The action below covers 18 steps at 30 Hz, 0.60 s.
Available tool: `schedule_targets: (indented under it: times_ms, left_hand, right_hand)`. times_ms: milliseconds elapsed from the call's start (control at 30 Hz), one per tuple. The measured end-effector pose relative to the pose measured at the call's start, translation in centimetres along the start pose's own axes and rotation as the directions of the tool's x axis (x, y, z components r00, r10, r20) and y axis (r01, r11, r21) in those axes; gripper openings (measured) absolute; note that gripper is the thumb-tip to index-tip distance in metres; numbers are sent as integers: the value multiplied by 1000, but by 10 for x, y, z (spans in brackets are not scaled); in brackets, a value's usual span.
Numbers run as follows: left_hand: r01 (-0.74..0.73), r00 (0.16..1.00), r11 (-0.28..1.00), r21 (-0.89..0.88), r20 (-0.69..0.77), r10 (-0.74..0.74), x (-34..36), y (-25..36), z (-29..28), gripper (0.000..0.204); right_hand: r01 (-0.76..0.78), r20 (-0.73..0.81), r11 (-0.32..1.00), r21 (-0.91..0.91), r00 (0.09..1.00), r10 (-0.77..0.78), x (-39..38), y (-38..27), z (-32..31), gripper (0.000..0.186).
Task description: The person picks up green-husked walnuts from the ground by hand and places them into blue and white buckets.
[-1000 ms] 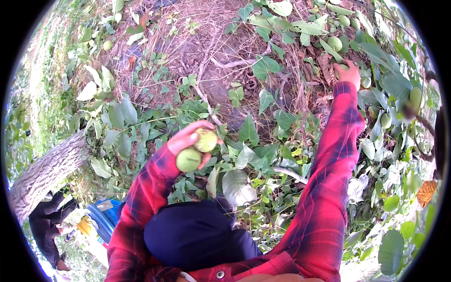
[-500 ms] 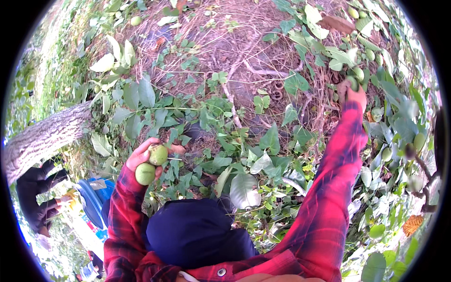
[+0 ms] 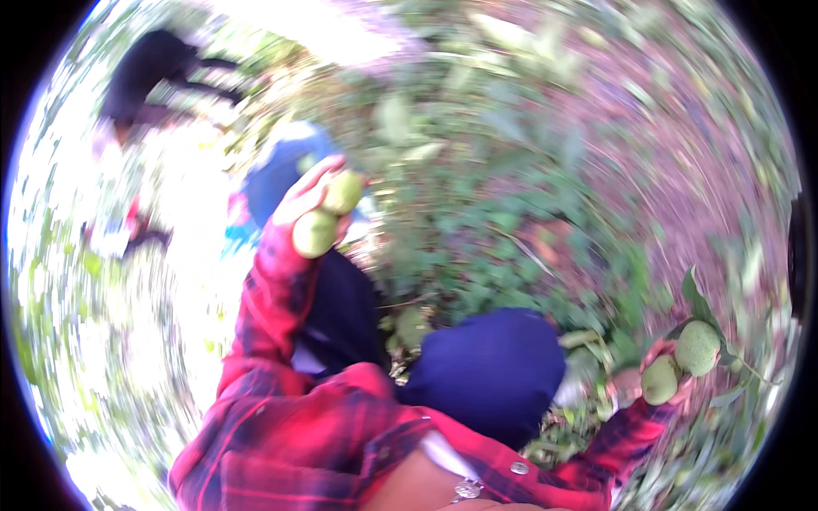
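My left hand [image 3: 302, 194] is closed around two round green fruits [image 3: 314, 232], held one beside the other in front of a blue container [image 3: 271, 170]. Low at the right, my right hand [image 3: 649, 364] grips two more green fruits [image 3: 696, 347], with long green leaves [image 3: 696, 296] sticking out around them. The surroundings are smeared by motion, so small details on the ground cannot be made out.
A person in dark clothes [image 3: 149, 77] bends over at the upper left, with blurred shapes below. My bent knee in navy trousers [image 3: 481, 366] is at the lower middle. Low green plants [image 3: 545, 204] and brownish ground [image 3: 665, 170] fill the right side.
The view has swung left, bringing the blue container and person higher in the picture. My right hand has come back toward my body with two fruits in it. My left hand still holds two.
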<state>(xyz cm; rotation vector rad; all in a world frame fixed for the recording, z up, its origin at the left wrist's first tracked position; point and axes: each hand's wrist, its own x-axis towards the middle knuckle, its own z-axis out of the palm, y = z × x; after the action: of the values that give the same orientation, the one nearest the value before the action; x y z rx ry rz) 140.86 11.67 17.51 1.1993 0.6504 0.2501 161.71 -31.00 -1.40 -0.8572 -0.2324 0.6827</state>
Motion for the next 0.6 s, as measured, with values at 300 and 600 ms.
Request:
schedule_targets:
  times_ms: [300, 600]
  left_hand:
    - [-332, 740, 912, 242, -532, 410, -69, 49, -222, 42]
    - [233, 207, 389, 892, -436, 876, -62, -42, -314, 61]
  right_hand:
    - [-59, 718, 966, -252, 658, 228, 182, 101, 354, 57]
    - [-182, 419, 883, -432, 827, 376, 226, 219, 476, 32]
